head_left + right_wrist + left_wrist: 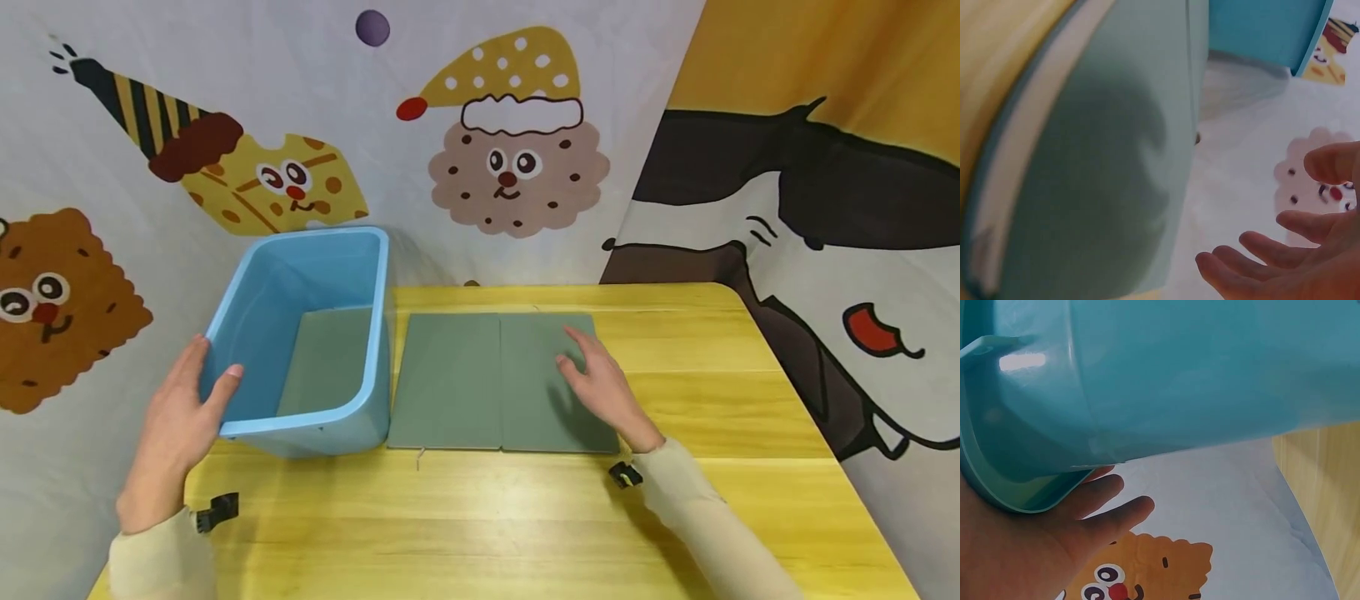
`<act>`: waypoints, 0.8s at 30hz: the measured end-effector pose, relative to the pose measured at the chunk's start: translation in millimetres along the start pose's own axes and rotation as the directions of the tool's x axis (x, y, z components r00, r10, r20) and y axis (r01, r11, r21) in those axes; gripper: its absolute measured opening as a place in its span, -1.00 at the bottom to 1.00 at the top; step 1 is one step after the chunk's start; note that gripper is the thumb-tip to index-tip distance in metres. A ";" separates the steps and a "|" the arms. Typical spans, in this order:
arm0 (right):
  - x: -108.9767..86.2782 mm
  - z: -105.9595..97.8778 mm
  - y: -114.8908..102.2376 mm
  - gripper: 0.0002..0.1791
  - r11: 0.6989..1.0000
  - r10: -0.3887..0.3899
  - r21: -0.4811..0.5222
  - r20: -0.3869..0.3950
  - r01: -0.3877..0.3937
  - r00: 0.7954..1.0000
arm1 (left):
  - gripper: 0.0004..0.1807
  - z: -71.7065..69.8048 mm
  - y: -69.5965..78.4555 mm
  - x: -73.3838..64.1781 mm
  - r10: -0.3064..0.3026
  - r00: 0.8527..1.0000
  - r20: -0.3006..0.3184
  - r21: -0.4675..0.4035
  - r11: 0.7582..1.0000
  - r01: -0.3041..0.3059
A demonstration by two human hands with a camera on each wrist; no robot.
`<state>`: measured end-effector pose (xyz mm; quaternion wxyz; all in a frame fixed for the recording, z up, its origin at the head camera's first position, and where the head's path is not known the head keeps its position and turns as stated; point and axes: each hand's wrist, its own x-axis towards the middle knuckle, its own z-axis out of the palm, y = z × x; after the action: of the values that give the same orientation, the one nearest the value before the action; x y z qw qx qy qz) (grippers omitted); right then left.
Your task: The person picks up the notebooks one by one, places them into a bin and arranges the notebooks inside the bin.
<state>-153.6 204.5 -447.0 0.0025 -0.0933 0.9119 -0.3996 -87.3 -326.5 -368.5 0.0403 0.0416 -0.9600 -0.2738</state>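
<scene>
A light blue plastic bin (330, 425) stands on the left of the wooden table, its open top facing up and tilted toward me. My left hand (180, 408) holds its left rim near the front corner, thumb over the inside and fingers along the outside. In the left wrist view the fingers (1119, 519) reach past the rim. A grey-green flat panel (330, 358) covers the bin's bottom. Right of the bin lies a grey-green board (450, 383) with a seam down its middle. My right hand (603, 387) hovers over its right half, fingers spread and holding nothing.
The yellow wooden table (487, 517) extends in front of and right of the board. Behind it hangs a white cloth (300, 67) printed with cartoon food. A cartoon-patterned cloth (825, 333) hangs at the right, past the table's edge.
</scene>
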 end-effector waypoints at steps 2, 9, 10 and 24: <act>-4.4 -3.7 9.6 -0.34 1.000 0.022 0.007 0.008 -0.022 1.000 | -0.16 0.7 -0.4 -1.2 -0.007 1.000 0.002 -0.003 1.000 0.007; -15.2 -12.7 33.1 -0.32 0.991 0.130 0.036 0.057 -0.132 0.990 | -0.16 1.9 0.4 -0.5 -0.019 1.000 0.003 -0.005 1.000 0.019; -15.9 -13.5 34.4 -0.32 0.987 0.149 0.043 0.065 -0.152 0.987 | -0.15 1.6 0.8 -0.4 -0.022 1.000 0.004 -0.004 1.000 0.023; -11.2 -20.5 44.4 -0.23 0.934 0.276 0.185 0.163 -0.304 0.947 | -0.16 1.0 0.2 -0.9 0.004 1.000 -0.013 -0.017 1.000 -0.004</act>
<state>-151.7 250.9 -466.2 0.1325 0.0167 0.8668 -0.4805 -86.5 -325.7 -369.3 0.0476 0.0411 -0.9575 -0.2813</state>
